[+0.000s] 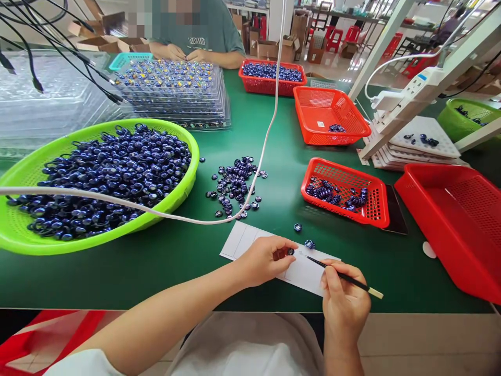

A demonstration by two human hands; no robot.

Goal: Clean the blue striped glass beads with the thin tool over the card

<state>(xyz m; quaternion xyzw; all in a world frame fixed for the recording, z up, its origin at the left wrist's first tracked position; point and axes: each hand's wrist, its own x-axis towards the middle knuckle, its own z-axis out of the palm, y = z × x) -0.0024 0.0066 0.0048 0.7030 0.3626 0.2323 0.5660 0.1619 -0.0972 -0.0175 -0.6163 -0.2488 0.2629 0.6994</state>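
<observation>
My left hand (270,257) is above a white paper sheet (245,240), pinching a small dark blue round part (290,251) between thumb and fingers. My right hand (346,295) grips a slim black pointed tool (354,282), which has a pale butt end and looks like tweezers. Its fine tip points at a tiny speck on the paper, just right of the held part. Two loose blue rings, one (298,227) on the green table and another (309,244) at the paper's edge, lie beyond my fingers. A pile of similar blue rings (237,180) is farther off.
A lime basket (188,190) heaped with looped blue pieces stands left. Red baskets (376,183) and a red bin (450,235) are right. A white cable (207,222) hangs across the table (270,146). Clear trays (176,104) are stacked before another person (195,36).
</observation>
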